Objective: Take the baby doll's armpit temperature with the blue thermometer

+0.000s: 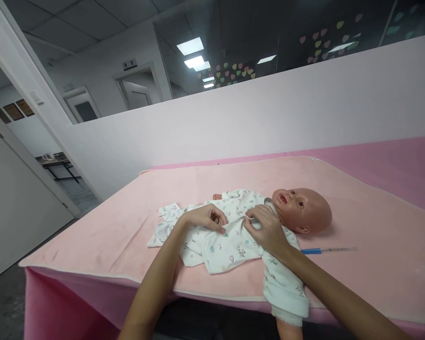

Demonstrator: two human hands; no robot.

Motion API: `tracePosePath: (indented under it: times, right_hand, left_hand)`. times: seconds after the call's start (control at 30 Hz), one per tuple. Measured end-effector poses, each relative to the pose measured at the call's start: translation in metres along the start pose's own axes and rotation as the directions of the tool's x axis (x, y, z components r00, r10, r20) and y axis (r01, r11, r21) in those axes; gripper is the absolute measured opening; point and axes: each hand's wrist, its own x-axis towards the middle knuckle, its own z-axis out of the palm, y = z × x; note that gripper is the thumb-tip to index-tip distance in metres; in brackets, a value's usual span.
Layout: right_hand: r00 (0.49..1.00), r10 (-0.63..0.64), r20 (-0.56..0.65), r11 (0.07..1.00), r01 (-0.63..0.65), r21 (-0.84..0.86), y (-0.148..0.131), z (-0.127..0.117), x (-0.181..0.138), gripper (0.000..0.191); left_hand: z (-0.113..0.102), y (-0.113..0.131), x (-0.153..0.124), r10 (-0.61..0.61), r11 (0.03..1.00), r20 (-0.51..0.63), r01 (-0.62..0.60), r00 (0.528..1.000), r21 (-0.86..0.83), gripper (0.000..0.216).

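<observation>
A baby doll [302,208] lies on its back on a pale pink blanket [127,212], head to the right. It wears a white printed romper [230,245]. My left hand [205,218] pinches the romper's front at the doll's chest. My right hand [265,229] grips the fabric edge just beside it, near the collar. One romper sleeve hangs over the table's front edge with the doll's arm inside.
A thin blue-handled stick [326,250] lies on the blanket right of the doll. The darker pink table cover [393,156] runs to the right. A white partition wall [269,113] stands behind. The floor and a doorway lie to the left.
</observation>
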Motion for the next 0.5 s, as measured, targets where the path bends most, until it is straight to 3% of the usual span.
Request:
tracePosePath:
  times: [0.3,0.5]
  right_hand:
    - [0.999,0.01,-0.047,0.999,-0.008,0.045,-0.0032,-0.0022,0.0007,0.009]
    - [0.993,0.007,-0.118,0.996,0.004,0.093,-0.0063,-0.006,0.0027,0.011]
  left_hand:
    - [-0.0004,-0.0003,-0.0013,-0.014,0.986,-0.005,0.013,1.0,-0.165,0.026]
    - [0.0008,0.0032,-0.0031,-0.046,0.985,0.01,0.047,0.999,-0.167,0.032]
